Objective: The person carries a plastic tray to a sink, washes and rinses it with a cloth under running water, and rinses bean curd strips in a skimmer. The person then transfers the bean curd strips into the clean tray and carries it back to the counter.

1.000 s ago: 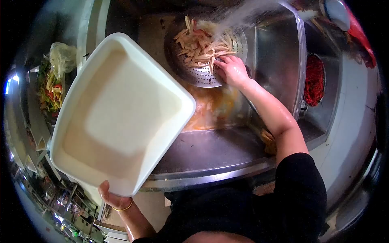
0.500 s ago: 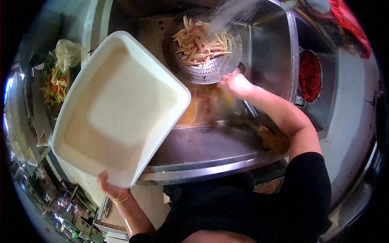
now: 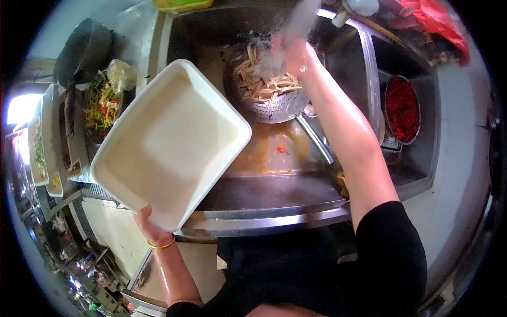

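Observation:
My left hand (image 3: 151,225) grips the near corner of a white plastic tub (image 3: 163,142), thumb over the rim. The tub is tilted, and its inside shows pale with nothing solid in it. In the metal sink (image 3: 264,195) rests a perforated metal strainer (image 3: 274,112) with a long handle (image 3: 317,140), holding pale food strips (image 3: 269,84). My right hand (image 3: 296,57) is over the strainer's far side, in a running stream of water (image 3: 303,21). Spray and blur hide its fingers.
A bowl of red shreds (image 3: 402,110) stands right of the sink. At left are a dish of cut vegetables (image 3: 103,105), a plastic bag (image 3: 121,75) and a dark pot (image 3: 83,50). Red plastic (image 3: 435,24) lies at the upper right. Orange-brown liquid (image 3: 264,153) lies on the sink floor.
My right hand has left the strainer's near rim and reached farther out into the water stream. The strainer's handle now shows more fully. My left hand keeps its hold on the tub.

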Motion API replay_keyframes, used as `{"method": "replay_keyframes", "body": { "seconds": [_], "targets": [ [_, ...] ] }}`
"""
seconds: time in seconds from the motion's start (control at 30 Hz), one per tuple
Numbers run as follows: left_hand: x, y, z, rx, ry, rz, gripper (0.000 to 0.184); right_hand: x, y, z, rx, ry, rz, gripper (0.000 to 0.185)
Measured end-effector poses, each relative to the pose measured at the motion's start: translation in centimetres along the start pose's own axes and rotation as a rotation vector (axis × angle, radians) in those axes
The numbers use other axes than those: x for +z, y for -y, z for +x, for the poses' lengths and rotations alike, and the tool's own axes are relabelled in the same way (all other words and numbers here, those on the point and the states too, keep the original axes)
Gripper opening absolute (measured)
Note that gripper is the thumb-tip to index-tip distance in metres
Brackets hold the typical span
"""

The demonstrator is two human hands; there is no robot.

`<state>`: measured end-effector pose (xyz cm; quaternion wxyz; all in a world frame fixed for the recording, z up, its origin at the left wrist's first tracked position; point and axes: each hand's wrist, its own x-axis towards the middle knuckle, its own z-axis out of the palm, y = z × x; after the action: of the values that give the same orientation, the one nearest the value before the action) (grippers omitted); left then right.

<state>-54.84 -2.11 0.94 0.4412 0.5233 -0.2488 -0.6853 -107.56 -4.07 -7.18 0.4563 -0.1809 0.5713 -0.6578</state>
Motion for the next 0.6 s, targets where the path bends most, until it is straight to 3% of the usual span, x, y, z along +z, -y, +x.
{"method": "replay_keyframes", "body": {
  "seconds": [0.1, 0.13, 0.17, 0.23, 0.27, 0.33, 0.37, 0.4, 0.43, 0.5, 0.57, 0.6],
  "targets": [
    [-1.7, 0.7, 0.7, 0.083, 0.087, 0.036, 0.052, 0.7, 4.2, -5.8, 0.175, 0.068, -0.241, 0.03],
    [-1.5, 0.6, 0.8, 0.117, 0.09, 0.046, 0.053, 0.4, 4.9, -6.5, 0.167, 0.036, -0.534, 0.033],
    [-1.1, 0.4, 1.0, 0.156, 0.087, 0.055, 0.054, -0.3, 6.1, -7.7, -0.219, 0.087, -1.032, 0.026],
    [0.9, 0.2, 0.4, 0.165, 0.114, -0.053, 0.052, 2.6, 12.5, -12.1, -0.626, 0.011, -1.243, 0.02],
    [-0.4, 1.1, 1.4, 0.104, 0.06, -0.078, 0.05, 3.8, 15.9, -13.3, -1.077, -0.024, -1.407, 0.016],
    [0.3, 1.1, 1.1, 0.07, 0.023, -0.036, 0.045, 4.9, 21.1, -13.8, -1.389, -0.069, -1.686, 0.016],
    [0.0, 1.4, 1.4, 0.045, 0.086, -0.058, 0.046, 4.5, 23.5, -14.0, -1.35, -0.025, -1.699, 0.021],
    [-0.8, 2.7, 2.8, 0.098, -0.053, 0.108, 0.051, 3.4, 25.6, -13.8, -1.15, 0.035, -1.664, 0.027],
    [-1.2, 3.4, 3.7, 0.119, -0.042, 0.141, 0.055, 3.3, 26.6, -12.2, -0.968, 0.11, -1.658, 0.034],
    [2.2, 0.1, 0.6, 0.172, -0.193, 0.26, 0.054, 4.6, 26.0, -9.9, -0.829, 0.246, -1.649, 0.041],
    [1.2, 1.9, 2.7, 0.276, -0.115, 0.235, 0.057, 8.7, 21.6, -9.8, -0.841, 0.352, -1.578, 0.04],
    [0.9, 2.3, 3.2, 0.294, 0.077, 0.048, 0.065, 10.6, 19.2, -10.2, -0.835, 0.414, -1.547, 0.04]
  ]
}}
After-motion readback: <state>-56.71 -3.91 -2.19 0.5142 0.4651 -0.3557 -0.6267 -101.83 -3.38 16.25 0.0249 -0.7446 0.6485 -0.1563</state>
